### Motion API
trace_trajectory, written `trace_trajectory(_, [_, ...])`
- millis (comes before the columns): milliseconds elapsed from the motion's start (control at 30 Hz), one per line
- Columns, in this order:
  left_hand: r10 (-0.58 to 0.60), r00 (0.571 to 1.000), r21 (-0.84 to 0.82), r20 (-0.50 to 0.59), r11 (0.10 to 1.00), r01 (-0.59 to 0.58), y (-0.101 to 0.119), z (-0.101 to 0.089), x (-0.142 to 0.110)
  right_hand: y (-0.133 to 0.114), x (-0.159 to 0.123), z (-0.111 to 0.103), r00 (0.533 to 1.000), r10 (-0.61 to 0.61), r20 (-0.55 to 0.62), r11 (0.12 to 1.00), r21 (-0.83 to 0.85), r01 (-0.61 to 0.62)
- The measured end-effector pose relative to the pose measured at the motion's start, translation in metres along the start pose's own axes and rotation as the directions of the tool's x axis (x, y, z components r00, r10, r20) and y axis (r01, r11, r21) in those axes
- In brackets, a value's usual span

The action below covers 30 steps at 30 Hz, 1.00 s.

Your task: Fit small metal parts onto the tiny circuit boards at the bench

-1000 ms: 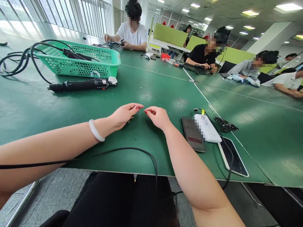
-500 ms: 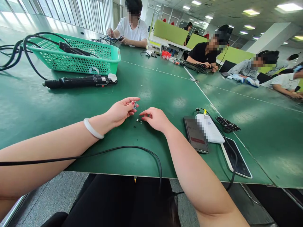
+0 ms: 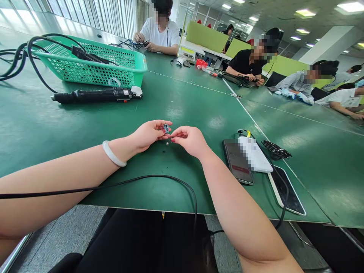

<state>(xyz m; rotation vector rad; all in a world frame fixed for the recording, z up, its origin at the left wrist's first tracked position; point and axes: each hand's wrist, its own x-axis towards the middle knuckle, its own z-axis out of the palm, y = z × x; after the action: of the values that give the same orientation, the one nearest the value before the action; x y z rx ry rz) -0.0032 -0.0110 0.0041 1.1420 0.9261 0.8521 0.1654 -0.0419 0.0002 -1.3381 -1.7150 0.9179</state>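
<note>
I am pinching a tiny dark metal part point(image 3: 166, 128) in my left hand point(image 3: 148, 133); my right hand point(image 3: 190, 139) at three o'clock, fingertips closed, emptiness unclear, is risking knocking it loose.

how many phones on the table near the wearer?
2. One smartphone lies right of the right hand, beside a white power bank. A second smartphone lies nearer the table edge, a black cable across it. Co-workers' end may hide more.

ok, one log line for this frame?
left hand: pinches small part | right hand: fingertips at part | electric screwdriver: lying idle by basket
</note>
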Motion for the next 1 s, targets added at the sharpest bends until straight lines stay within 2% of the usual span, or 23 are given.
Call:
trace_trajectory(100, [-0.005,0.999,0.028,0.053,1.000,0.003,0.000,0.002,-0.002,0.000,0.002,0.000,0.995,0.016,-0.094,0.984,0.181,0.001])
trace_trajectory(200, [-0.017,0.995,0.031,0.101,0.999,0.014,0.003,0.004,-0.004,0.001,0.004,0.002,0.985,0.051,-0.162,0.978,0.209,-0.016])
trace_trajectory(400, [0.056,0.986,0.066,0.158,0.996,-0.067,0.000,0.003,-0.003,0.003,0.004,0.003,0.970,0.084,-0.228,0.995,0.075,-0.068])
trace_trajectory(633, [0.115,0.980,0.275,0.165,0.948,-0.158,0.004,0.005,-0.007,-0.005,0.000,0.003,0.969,0.054,-0.243,0.996,-0.059,-0.070])
trace_trajectory(800, [0.151,0.966,0.438,0.210,0.869,-0.231,0.005,0.002,-0.009,-0.007,-0.001,0.003,0.965,0.009,-0.260,0.988,-0.148,-0.049])
trace_trajectory(1000, [0.128,0.977,0.482,0.172,0.854,-0.197,0.003,0.002,-0.007,-0.005,-0.001,0.005,0.966,-0.063,-0.252,0.967,-0.253,-0.003])
